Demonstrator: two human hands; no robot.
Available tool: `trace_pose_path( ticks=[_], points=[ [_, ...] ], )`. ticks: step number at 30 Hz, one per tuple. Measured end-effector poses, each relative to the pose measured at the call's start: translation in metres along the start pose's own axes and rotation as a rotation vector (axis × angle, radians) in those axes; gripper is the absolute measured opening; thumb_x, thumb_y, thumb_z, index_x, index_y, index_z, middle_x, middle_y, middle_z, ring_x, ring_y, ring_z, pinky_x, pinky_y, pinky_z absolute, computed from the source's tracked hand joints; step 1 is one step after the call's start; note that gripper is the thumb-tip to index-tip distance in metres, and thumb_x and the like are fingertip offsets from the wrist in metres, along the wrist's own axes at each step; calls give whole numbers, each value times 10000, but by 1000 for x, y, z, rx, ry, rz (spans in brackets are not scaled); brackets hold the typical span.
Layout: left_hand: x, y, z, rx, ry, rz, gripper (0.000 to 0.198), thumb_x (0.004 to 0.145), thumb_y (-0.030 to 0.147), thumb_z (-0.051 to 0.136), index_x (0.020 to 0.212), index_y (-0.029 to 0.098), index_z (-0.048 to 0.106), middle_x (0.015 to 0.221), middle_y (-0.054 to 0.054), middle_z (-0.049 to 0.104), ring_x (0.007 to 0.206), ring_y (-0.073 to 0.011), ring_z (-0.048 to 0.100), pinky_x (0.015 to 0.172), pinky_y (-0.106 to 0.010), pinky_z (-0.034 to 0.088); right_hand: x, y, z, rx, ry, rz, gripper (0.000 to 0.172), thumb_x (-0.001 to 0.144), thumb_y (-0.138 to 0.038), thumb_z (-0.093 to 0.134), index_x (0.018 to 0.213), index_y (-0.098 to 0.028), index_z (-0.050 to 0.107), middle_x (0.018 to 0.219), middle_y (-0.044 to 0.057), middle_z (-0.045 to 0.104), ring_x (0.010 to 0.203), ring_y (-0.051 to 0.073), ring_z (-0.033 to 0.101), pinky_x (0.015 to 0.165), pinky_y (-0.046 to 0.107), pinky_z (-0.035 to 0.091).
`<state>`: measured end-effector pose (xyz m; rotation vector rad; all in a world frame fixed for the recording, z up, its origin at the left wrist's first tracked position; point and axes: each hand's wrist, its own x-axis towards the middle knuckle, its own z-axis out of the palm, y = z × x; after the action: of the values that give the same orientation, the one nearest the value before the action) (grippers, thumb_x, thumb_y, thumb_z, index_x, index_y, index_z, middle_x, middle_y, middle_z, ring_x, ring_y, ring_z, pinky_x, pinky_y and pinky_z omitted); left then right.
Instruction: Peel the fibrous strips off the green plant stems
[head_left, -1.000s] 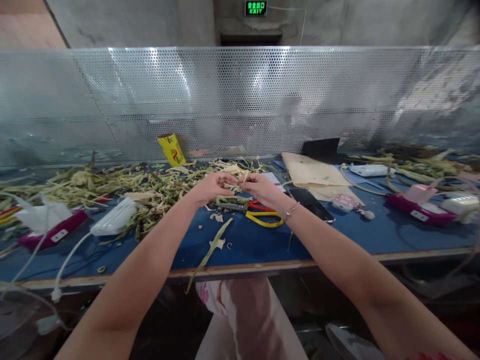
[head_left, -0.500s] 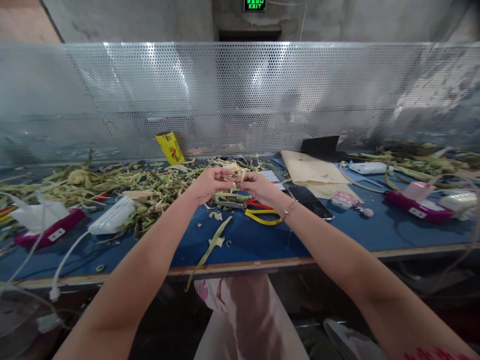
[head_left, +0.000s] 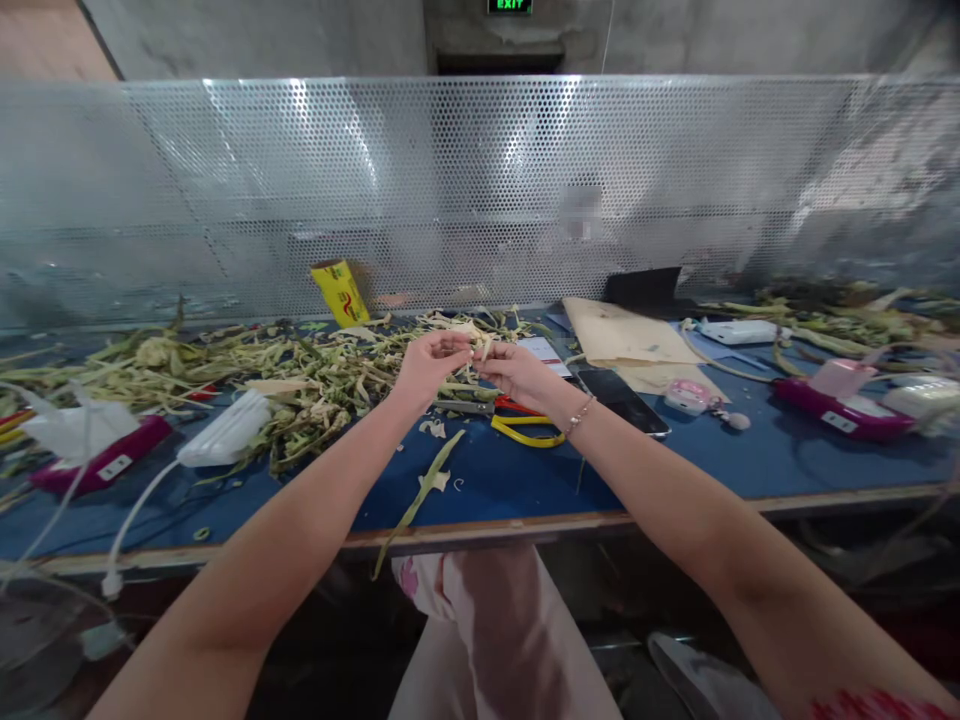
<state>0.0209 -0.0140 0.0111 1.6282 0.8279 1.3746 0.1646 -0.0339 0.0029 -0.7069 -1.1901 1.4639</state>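
My left hand and my right hand meet above the blue tabletop, fingers pinched together on a small pale piece of plant stalk. A thin bracelet sits on my right wrist. Just below the hands lie scissors with yellow and red handles. A heap of green and pale stalk peelings spreads to the left of my hands. One long green strip hangs over the table's front edge.
A perforated metal screen closes the back of the table. A yellow carton, a black phone, brown paper, pink devices, a white charger with cable and more stalks at right lie around.
Both hands have risen slightly and stayed together, working the small stalk piece between the fingertips. The view has tilted down a little.
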Motion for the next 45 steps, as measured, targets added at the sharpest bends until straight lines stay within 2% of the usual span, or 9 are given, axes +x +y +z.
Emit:
trace_pose_path(
  ticks=[7, 14, 20, 26, 29, 33, 39, 45],
  points=[
    [-2, -2, 4, -56, 14, -26, 290, 516, 231, 720, 778, 130, 649, 713, -20, 626, 679, -101, 569, 721, -275, 463, 0, 0, 1, 16, 13, 2, 153, 511, -118, 701, 580, -159, 571, 625, -40, 570, 623, 56, 517, 699, 221, 424],
    [-2, 1, 2, 25, -51, -103, 267, 490, 245, 742, 717, 124, 672, 644, -20, 616, 587, -95, 523, 612, -255, 428, 0, -3, 0, 28, 68, -3, 123, 540, -73, 666, 599, -146, 587, 578, -41, 573, 584, 47, 530, 654, 195, 432],
    [-3, 1, 2, -15, -73, -114, 238, 496, 237, 743, 703, 134, 686, 647, -26, 634, 630, -108, 552, 677, -269, 436, 1, -5, 0, 53, 80, -10, 122, 569, -56, 644, 585, -151, 570, 561, -48, 556, 562, 41, 520, 635, 190, 438],
    [-5, 2, 3, 7, -66, -134, 177, 579, 276, 698, 692, 140, 690, 582, -5, 597, 562, -81, 488, 611, -244, 413, 2, -5, -1, 68, 116, -35, 122, 579, -49, 627, 580, -151, 561, 572, -48, 547, 564, 39, 508, 654, 197, 436],
    [-7, 6, 4, -62, -74, -195, 187, 615, 290, 675, 723, 138, 687, 626, -13, 609, 595, -88, 517, 632, -252, 437, 3, -4, -2, 86, 132, -60, 155, 565, -57, 644, 558, -156, 526, 606, -47, 554, 581, 39, 508, 654, 198, 430],
    [-10, 11, 5, -99, -119, -311, 230, 587, 220, 700, 800, 138, 676, 644, -14, 617, 631, -100, 572, 694, -283, 474, 3, -2, -4, 109, 140, -95, 192, 539, -78, 675, 549, -159, 501, 646, -50, 550, 584, 34, 496, 645, 199, 422],
    [-8, 7, 2, -97, -128, -265, 290, 533, 135, 720, 815, 115, 657, 608, -4, 623, 601, -90, 579, 711, -274, 485, 4, -1, -5, 90, 117, -108, 224, 505, -110, 698, 529, -159, 481, 665, -47, 541, 587, 36, 490, 627, 204, 412],
    [-7, 7, 4, -158, -67, -342, 353, 530, 55, 707, 863, 112, 602, 596, 9, 615, 561, -90, 582, 657, -266, 496, 3, -1, -5, 91, 112, -93, 224, 499, -122, 700, 553, -165, 487, 659, -46, 542, 601, 42, 492, 640, 208, 413]
  ],
)
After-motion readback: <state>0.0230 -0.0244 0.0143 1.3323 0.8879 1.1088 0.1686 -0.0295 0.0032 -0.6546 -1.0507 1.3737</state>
